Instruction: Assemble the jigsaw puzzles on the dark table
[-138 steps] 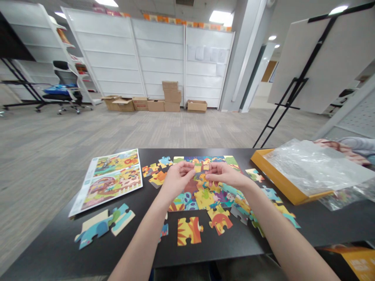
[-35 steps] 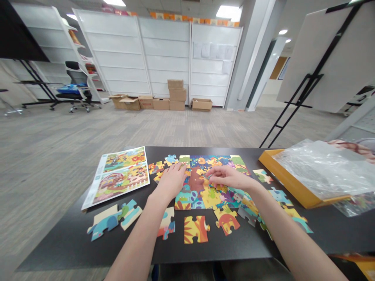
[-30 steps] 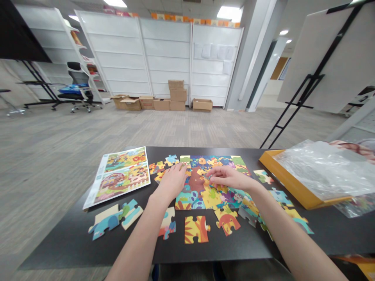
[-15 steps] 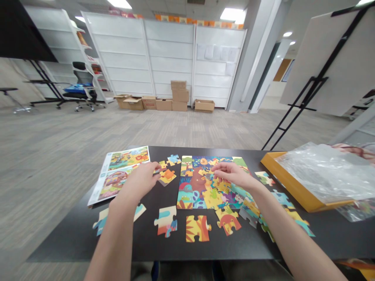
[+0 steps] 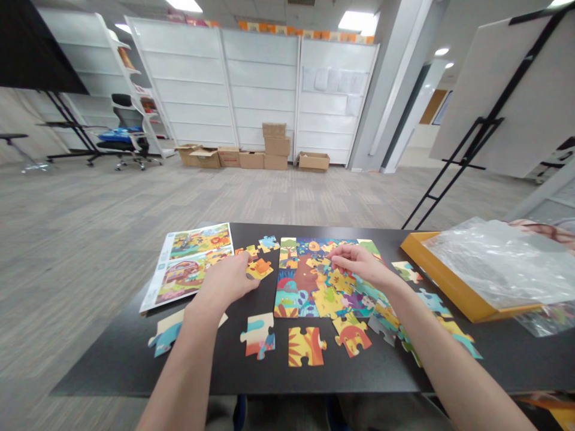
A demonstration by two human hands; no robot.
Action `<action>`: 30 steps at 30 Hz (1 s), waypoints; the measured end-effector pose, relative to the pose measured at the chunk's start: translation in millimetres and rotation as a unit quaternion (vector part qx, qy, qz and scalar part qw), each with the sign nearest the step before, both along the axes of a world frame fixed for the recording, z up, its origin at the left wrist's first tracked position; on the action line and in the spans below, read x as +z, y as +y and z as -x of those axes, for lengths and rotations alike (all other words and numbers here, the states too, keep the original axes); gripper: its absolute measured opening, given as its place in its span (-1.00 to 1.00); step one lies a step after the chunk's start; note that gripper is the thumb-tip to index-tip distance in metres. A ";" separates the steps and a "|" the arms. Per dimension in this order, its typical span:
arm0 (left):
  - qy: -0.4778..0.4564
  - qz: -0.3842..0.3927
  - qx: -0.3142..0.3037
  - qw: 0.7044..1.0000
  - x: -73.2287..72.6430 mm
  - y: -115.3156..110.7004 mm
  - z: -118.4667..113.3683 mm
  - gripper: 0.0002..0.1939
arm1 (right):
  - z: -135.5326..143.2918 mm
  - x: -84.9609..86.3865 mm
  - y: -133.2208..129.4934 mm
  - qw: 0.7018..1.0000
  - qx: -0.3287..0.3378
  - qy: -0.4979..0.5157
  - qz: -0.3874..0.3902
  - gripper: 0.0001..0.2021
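My left hand (image 5: 229,276) is over the table's left side, its thumb spread from its fingers. The fingertips are by several loose puzzle pieces, among them an orange and yellow piece (image 5: 260,268) and a light blue piece (image 5: 268,242). Above a colourful puzzle board (image 5: 291,281) hovers my right hand (image 5: 362,264), thumb and fingers drawn together; whatever they may pinch is hidden. Yellow pieces (image 5: 330,299) lie on the board beneath it. Along its near side rest a lion-face piece (image 5: 353,335), a yellow-orange piece (image 5: 305,346) and a cream and blue piece (image 5: 259,335).
A printed picture sheet (image 5: 188,263) lies at the table's left. On the right, a yellow box tray (image 5: 449,281) holds clear plastic wrap (image 5: 507,257). More pieces (image 5: 433,302) lie beneath and beside my right forearm. Cardboard boxes (image 5: 276,146) stand by the far shelves.
My left hand has shifted slightly right and nearer to me, its thumb spreading from its fingers; the orange and yellow piece shows more fully. My right hand stays nearly still above the board.
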State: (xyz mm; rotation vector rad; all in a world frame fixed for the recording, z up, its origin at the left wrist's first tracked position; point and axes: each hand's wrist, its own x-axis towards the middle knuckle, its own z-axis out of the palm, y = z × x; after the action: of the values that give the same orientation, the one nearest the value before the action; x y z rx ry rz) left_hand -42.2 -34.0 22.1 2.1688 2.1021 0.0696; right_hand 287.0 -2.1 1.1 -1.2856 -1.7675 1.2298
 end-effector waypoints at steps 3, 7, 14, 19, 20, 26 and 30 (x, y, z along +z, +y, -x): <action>-0.011 -0.033 -0.010 0.999 3.9 -2.7 0.2 -0.62 | -2.0 1.4 0.4 1.000 0.004 0.011 -0.004 -0.59; -0.073 -0.092 -0.066 0.991 9.3 -7.4 -11.0 -0.57 | -5.1 6.3 0.1 0.999 -0.002 0.034 -0.017 -0.60; -0.207 -0.180 -0.233 0.933 4.3 -12.1 -67.4 -0.53 | -16.7 22.6 -7.7 0.995 0.101 0.020 0.012 -0.55; -0.242 -0.235 -0.281 0.899 3.5 -16.0 -101.4 -0.50 | -21.6 37.7 -19.8 0.990 0.131 0.042 0.001 -0.59; -0.243 -0.245 -0.284 0.895 4.3 -16.9 -108.0 -0.50 | -20.9 41.0 -23.0 0.991 0.123 0.045 -0.010 -0.62; -0.251 -0.283 -0.266 0.887 9.3 -24.2 -153.8 -0.63 | -34.3 54.2 -39.2 0.996 -0.040 0.019 -0.072 -0.61; -0.224 -0.242 -0.309 0.892 8.0 -28.7 -174.8 -0.67 | -77.7 40.4 -48.8 0.962 -0.214 -0.074 -0.153 -0.59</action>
State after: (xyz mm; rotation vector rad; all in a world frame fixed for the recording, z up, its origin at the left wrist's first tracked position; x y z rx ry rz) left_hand 132.6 -62.7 30.1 2.6404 1.1594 1.0121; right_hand 364.8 -50.8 41.5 -1.4978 -1.5870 0.6064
